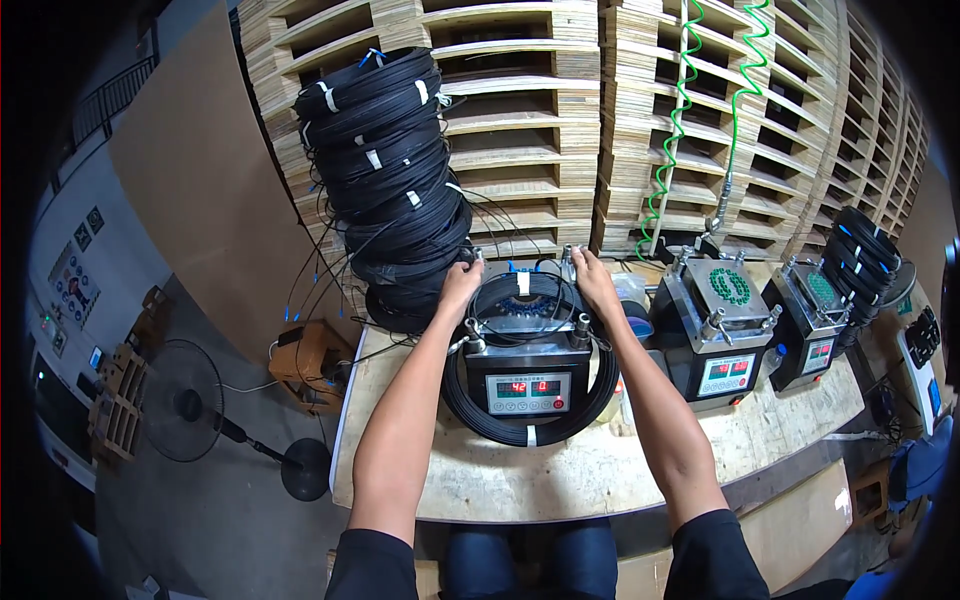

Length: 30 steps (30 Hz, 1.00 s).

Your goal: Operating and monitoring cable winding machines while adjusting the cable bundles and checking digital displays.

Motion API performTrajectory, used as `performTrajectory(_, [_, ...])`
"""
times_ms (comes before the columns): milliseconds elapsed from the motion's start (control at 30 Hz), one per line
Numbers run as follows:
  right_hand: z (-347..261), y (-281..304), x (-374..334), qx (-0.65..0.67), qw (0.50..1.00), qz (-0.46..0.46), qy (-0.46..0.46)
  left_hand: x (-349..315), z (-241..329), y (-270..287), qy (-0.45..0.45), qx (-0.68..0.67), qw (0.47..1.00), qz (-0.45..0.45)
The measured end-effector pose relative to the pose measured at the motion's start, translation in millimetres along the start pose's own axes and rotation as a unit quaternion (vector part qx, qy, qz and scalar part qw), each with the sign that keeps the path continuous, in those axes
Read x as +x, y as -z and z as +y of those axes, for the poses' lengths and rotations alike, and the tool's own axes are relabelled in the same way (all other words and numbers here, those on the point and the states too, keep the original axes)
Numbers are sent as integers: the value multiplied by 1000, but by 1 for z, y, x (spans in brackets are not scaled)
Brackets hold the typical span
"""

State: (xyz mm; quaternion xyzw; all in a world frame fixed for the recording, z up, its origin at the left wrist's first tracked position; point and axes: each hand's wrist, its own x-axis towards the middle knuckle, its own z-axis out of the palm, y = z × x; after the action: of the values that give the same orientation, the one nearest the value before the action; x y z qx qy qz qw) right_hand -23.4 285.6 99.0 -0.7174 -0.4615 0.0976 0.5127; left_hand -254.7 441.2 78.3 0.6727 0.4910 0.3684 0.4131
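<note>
L hand (461, 288) fingers clamped on far L knob (477, 254); R hand (595, 283) fingers on far R knob (568, 256). Coil (580, 422) w/ white tags (531, 436) btwn & below fingers, round machine (530, 358); panel (528, 393) below: red digits, sm. print.

Tall stacks of pale plywood pallets (575, 110) rise across the back, with dark gaps between their slats, and more recede to the right. Two green spiral hoses (735, 115) hang in front of them. To the left leans a large flat brown panel (180, 170); beyond it a white wall (60, 235) carries posters, below a dark metal railing (115, 97). A black round-caged pedestal fan (185, 405) stands on the smooth grey floor (235, 490), beside a small orange-brown stool-like box (310, 365). A pale plywood-topped workbench (770, 440) with rounded corners fills the middle, light falling brightly on its surface. A flat brown sheet (785, 535) lies lower right.
</note>
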Motion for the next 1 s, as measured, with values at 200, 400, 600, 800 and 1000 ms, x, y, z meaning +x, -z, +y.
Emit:
performTrajectory(200, [-2,-2,-2,52,999,-3,-2,-12,7,5,-16,31,999,30])
performTrajectory(400, [-10,1,-4,33,998,4,-46,0,-4,3,-28,13,1000,5])
performTrajectory(600, [-28,3,-10,-38,996,-19,-83,3,-8,6,1,2,1000,-2])
performTrajectory(800, [-7,3,-3,24,998,-46,-36,-8,7,0,17,16,1000,16])
performTrajectory(1000, [7,1,4,61,998,-12,-21,-9,8,-2,-15,17,999,32])
